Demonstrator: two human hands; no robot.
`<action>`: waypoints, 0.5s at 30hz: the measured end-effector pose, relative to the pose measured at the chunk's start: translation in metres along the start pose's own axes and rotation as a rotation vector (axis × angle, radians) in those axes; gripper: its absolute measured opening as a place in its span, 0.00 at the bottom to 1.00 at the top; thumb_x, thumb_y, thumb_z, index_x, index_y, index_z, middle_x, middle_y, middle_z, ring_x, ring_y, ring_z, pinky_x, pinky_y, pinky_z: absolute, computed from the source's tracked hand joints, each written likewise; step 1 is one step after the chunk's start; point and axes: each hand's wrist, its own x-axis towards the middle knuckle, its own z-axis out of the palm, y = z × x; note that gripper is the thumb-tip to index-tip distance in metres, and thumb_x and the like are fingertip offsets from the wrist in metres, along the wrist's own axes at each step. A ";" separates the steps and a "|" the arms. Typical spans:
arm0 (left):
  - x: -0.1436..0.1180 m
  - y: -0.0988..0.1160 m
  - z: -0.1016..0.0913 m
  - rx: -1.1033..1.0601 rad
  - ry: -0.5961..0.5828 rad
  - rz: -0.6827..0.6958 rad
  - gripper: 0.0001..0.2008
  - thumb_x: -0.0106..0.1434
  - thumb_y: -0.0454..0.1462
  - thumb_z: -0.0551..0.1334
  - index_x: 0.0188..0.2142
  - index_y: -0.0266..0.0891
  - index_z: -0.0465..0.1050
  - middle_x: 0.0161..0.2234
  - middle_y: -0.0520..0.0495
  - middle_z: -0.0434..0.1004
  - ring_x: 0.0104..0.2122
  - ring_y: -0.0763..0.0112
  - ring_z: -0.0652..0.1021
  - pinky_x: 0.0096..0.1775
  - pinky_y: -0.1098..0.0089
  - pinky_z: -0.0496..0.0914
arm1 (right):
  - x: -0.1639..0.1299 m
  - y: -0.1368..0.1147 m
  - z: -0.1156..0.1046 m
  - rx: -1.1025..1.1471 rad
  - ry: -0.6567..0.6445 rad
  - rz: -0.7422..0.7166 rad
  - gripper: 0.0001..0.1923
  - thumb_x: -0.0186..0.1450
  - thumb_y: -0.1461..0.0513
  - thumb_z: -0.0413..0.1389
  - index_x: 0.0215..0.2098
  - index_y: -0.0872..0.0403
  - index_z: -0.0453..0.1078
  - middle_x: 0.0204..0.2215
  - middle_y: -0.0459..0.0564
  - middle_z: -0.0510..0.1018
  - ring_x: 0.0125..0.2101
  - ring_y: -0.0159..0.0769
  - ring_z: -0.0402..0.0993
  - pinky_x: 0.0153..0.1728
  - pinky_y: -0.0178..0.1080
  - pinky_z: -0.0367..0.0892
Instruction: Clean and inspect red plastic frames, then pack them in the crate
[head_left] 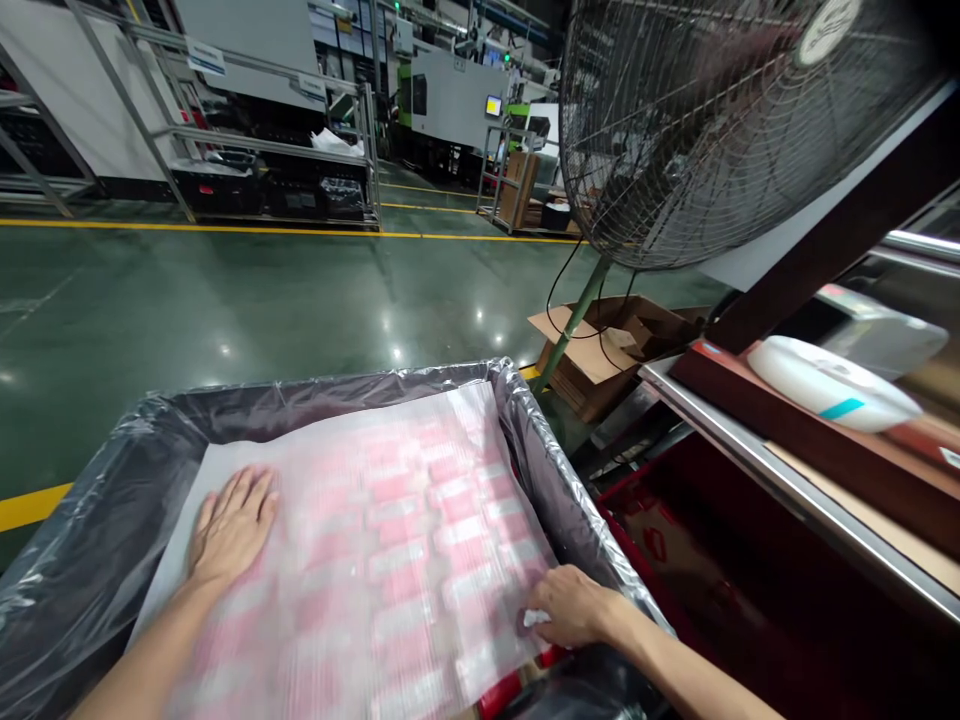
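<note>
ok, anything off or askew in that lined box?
Nothing clearly wrong. The foam sheet lies flat over the pink pieces in the lined box. The left hand presses flat on it; the right hand pinches its near right edge. The picture is motion-blurred, so fine damage can't be judged.

White ribbed foam sheet (pixel 352 540) over pink-white parts; grey liner (pixel 90 500); green floor (pixel 225 300)

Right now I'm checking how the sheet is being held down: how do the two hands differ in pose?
The left hand lies flat, palm down, with its fingers spread, well in from the foam sheet's left edge. The right hand is curled, its fingers pinching at the sheet's right edge beside the plastic liner. Both are bare and touch the same sheet.
</note>
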 end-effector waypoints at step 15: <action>0.062 0.187 0.016 -0.278 -0.024 0.512 0.23 0.64 0.40 0.57 0.57 0.40 0.59 0.61 0.39 0.58 0.58 0.52 0.63 0.56 0.44 0.57 | -0.093 -0.019 -0.028 0.506 0.477 0.077 0.20 0.68 0.49 0.42 0.29 0.53 0.65 0.25 0.44 0.70 0.28 0.30 0.66 0.30 0.31 0.58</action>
